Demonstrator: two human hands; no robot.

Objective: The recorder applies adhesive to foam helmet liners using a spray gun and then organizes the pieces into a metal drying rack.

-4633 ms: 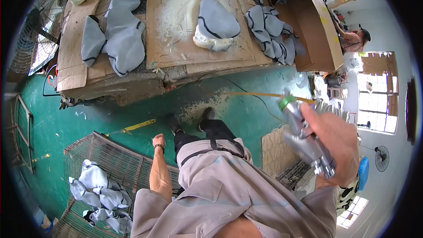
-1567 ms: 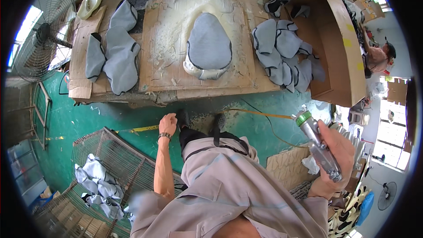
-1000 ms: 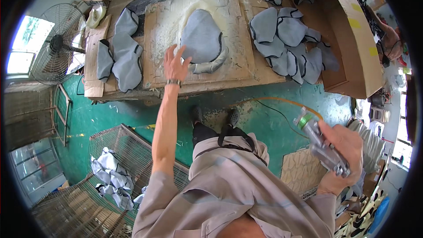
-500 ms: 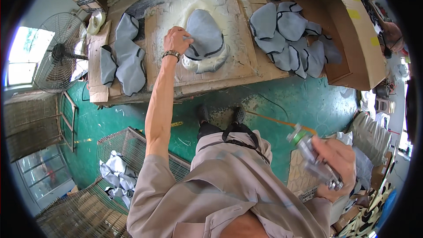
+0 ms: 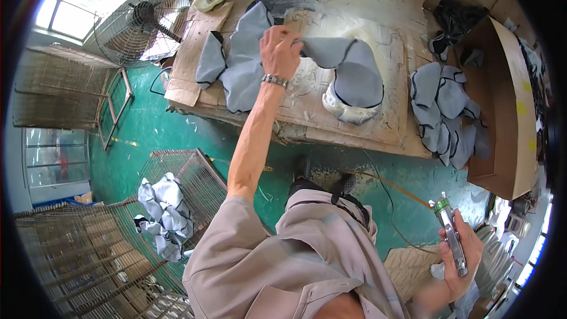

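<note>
My left hand [image 5: 280, 53] is closed on the edge of a grey fabric piece [image 5: 323, 51] with dark edging, lifted and stretched leftward. Its other end meets another grey piece [image 5: 359, 77], which lies on a rounded pad crusted with whitish residue [image 5: 348, 113]. Where the two pieces join is hard to tell. Low on the right, away from the table, my right hand [image 5: 458, 260] grips a metal spray gun [image 5: 452, 236] with a green ring, its tip pointing up. Several more grey pieces [image 5: 245, 65] lie beside my left hand, partly hidden by it.
A cardboard-covered table [image 5: 295, 124] carries a heap of grey pieces [image 5: 440, 100] at right, beside an open cardboard box [image 5: 502, 118]. A caged fan [image 5: 142, 15] stands at left. Wire racks [image 5: 195, 171] hold more pieces below. An orange hose [image 5: 401, 192] crosses the green floor.
The view has swung left. My left hand has pulled the fabric piece leftward, from the pad toward the loose pieces. The spray gun has turned more upright in my right hand.
</note>
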